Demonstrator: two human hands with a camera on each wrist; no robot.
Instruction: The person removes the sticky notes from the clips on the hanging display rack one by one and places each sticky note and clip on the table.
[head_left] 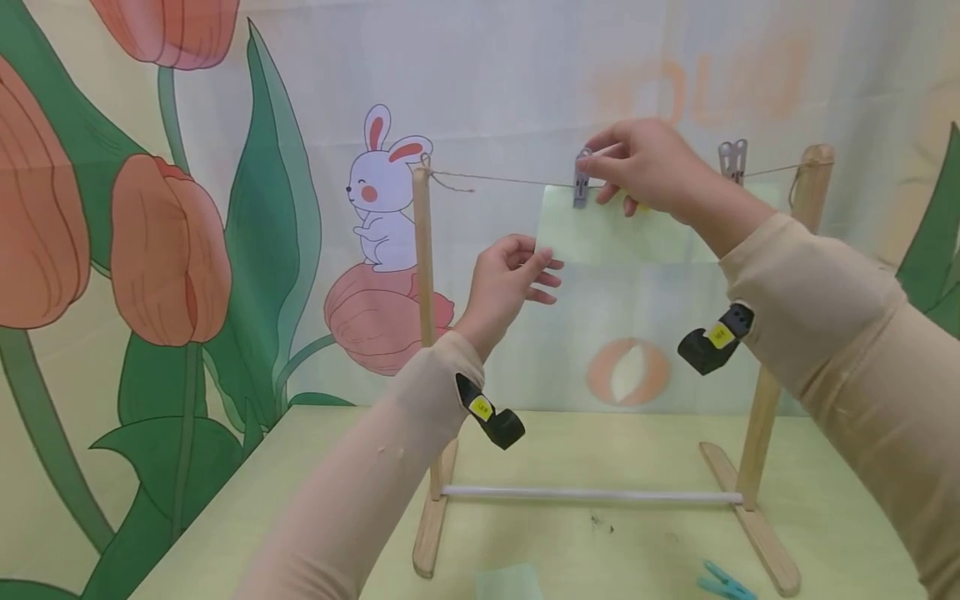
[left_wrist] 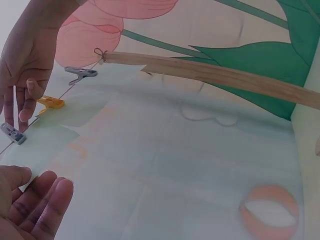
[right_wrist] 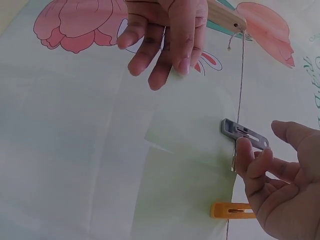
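A pale green sheet of paper (head_left: 600,237) hangs from a string (head_left: 502,179) in the head view. My left hand (head_left: 513,275) pinches its lower left corner between thumb and fingers. Up on the string, a grey clothespin (head_left: 581,187) clips the sheet's top edge. My right hand (head_left: 648,167) is at this clothespin; in the right wrist view its thumb (right_wrist: 287,131) stands off the pin and its fingers are beside it. A yellow clothespin (left_wrist: 51,102), mostly hidden by the right hand in the head view, sits farther along the string.
A second green sheet (right_wrist: 175,200) hangs beside the first, with another grey clothespin (head_left: 732,162) near the right post. The wooden stand (head_left: 423,275) has a white crossbar (head_left: 592,494). A teal clothespin (head_left: 726,581) and a pale green piece (head_left: 510,583) lie on the table (head_left: 300,500).
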